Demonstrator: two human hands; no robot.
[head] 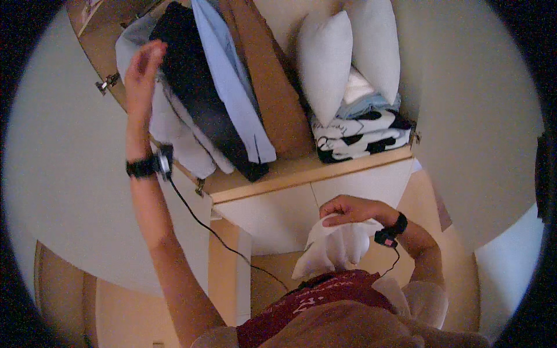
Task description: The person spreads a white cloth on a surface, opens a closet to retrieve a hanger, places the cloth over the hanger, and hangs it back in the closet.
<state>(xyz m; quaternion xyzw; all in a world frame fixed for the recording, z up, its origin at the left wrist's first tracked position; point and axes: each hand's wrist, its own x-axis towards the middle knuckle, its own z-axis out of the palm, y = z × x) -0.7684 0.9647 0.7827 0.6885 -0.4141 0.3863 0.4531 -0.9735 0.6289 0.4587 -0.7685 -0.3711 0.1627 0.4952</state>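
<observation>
My right hand (pixel 343 209) grips a thin white cloth (pixel 337 243) by its upper edge, and the cloth hangs in folds in front of my body. My left hand (pixel 145 65) is raised at the wardrobe's left side, in front of a light grey garment (pixel 180 141) and beside a black garment (pixel 187 74). Its fingers are blurred, and whether they pinch any fabric is unclear. To the right of the black garment hang a light blue garment (pixel 228 74) and a brown one (pixel 270 82). The tops of these garments are out of view.
Two white pillows (pixel 326 61) lean upright over folded black-and-white bedding (pixel 361 137) on the wardrobe shelf (pixel 287 167). Open doors flank it, a left door (pixel 74 152) and a right door (pixel 470 108). A black cable (pixel 217 238) runs from my left wrist strap (pixel 141 168).
</observation>
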